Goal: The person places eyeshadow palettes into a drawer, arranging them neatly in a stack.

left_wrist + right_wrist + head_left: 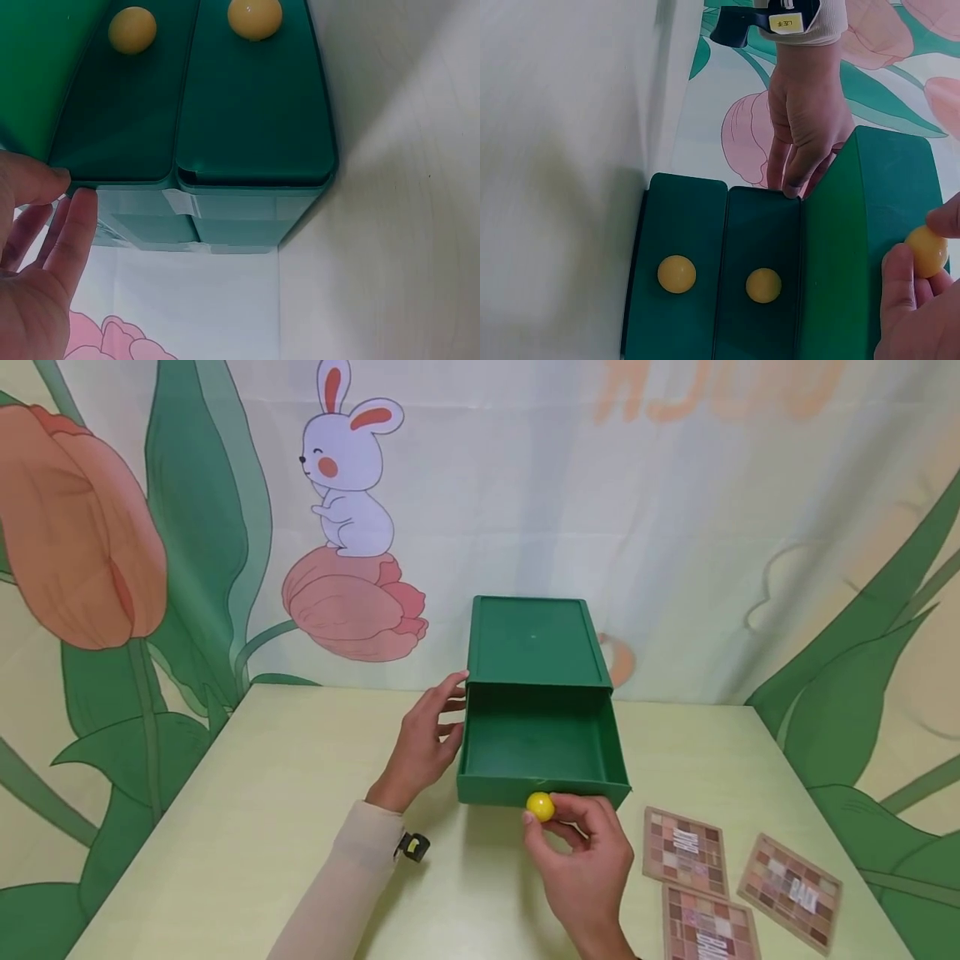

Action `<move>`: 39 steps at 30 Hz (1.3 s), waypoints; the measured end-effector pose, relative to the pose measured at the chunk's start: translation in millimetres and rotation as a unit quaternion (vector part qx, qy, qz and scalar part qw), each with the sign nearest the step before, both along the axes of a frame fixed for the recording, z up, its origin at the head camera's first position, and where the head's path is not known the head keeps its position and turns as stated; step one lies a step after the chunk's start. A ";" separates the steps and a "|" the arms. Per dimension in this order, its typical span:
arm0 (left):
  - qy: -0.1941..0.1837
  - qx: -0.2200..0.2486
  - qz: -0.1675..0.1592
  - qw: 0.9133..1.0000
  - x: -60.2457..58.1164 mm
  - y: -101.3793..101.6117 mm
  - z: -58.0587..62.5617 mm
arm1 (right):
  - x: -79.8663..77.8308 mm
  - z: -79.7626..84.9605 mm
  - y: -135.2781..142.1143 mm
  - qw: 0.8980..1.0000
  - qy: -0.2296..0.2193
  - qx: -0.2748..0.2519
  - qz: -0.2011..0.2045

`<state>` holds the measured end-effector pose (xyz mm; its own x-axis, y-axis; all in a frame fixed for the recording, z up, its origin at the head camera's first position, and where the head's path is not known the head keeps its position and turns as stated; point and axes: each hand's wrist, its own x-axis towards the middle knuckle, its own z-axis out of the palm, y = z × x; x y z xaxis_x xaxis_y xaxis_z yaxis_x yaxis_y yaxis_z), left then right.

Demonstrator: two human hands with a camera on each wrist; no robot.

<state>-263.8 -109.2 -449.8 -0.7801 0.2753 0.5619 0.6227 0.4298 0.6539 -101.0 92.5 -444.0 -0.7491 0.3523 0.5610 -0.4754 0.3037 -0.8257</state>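
A green drawer unit (534, 647) stands against the back wall, its top drawer (491, 791) pulled out and bare inside. My right hand (588, 864) pinches the round yellow knob (540, 807) on that drawer's front between thumb and fingers. Two lower drawers are closed; their fronts carry the middle knob (763, 286) and the bottom knob (676, 274). My left hand (426, 739) rests at the unit's left side, with fairly straight fingers touching near its front edge. The left wrist view shows its thumb (56, 180) at that edge.
Three brown checkered palettes, an upper one (685, 852), a lower one (708, 927) and a right one (791, 889), lie at the right of the pale table (247, 827). Behind hangs a curtain (495, 485) printed with a rabbit and tulips.
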 end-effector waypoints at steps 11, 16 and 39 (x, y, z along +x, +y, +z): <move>-0.010 -0.010 0.008 1.000 -2.8 1.4 0.8 | 9.5 -0.6 3.0 1.000 -0.006 -0.008 0.008; -0.007 -0.011 0.006 1.000 -2.3 1.8 0.7 | 12.5 -1.5 4.0 1.000 -0.021 -0.011 0.015; -0.021 -0.011 0.007 1.000 1.0 0.4 2.2 | 38.1 3.4 41.9 0.997 -0.065 0.018 0.036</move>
<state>-262.8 -108.8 -447.6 -0.8062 0.2769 0.5229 0.5894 0.4525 0.6692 -62.9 134.4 -440.6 -0.8386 0.2767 0.4692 -0.3869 0.3038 -0.8707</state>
